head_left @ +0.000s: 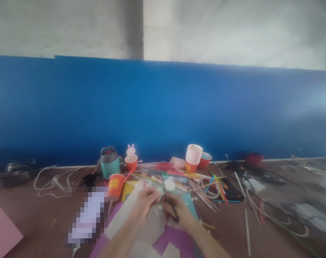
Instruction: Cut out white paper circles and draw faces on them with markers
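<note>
1. Pale craft piece (160,194): you've got it pinched in your left hand (144,205), up over the papers, right beside your right hand (180,211), which is closed around a dark-handled tool (175,214), probably scissors.
2. It looks light, thin and easily creased; grip the rim gently, fingertips only. Blur hides its exact shape, and slipperiness I can't judge.
3. Counting: one piece, one tool, one white disc (169,185), one rabbit figure (131,150), one cup stack (193,157), three separate orange-red cups (116,187). Straws (163,166): many, too tangled to count.
</note>
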Motion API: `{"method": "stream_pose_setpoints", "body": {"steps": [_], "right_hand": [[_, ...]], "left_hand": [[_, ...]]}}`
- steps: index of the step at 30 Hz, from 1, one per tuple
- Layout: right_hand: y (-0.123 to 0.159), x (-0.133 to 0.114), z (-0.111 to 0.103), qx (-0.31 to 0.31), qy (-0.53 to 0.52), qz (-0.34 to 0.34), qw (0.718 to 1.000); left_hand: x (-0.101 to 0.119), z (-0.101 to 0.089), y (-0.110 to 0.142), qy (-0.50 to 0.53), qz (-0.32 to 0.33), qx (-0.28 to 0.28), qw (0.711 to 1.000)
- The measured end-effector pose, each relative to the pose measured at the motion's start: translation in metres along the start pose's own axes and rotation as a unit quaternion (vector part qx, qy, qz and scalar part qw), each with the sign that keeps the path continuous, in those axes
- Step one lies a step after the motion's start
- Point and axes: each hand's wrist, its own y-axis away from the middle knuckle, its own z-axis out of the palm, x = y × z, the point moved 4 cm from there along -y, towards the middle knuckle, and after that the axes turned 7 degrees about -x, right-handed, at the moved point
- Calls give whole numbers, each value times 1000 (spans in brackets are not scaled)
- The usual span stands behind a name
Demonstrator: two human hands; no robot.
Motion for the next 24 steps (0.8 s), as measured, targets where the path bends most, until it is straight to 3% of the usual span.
{"method": "stream_pose_setpoints", "body": {"steps": [9, 24], "right_hand": [[5, 0, 7, -70, -46, -11, 996], [3, 6, 8, -74, -59, 0, 996]], "left_hand": [[12, 1, 4, 48, -15, -15, 999], [12, 0, 4, 34, -7, 4, 999]]}}
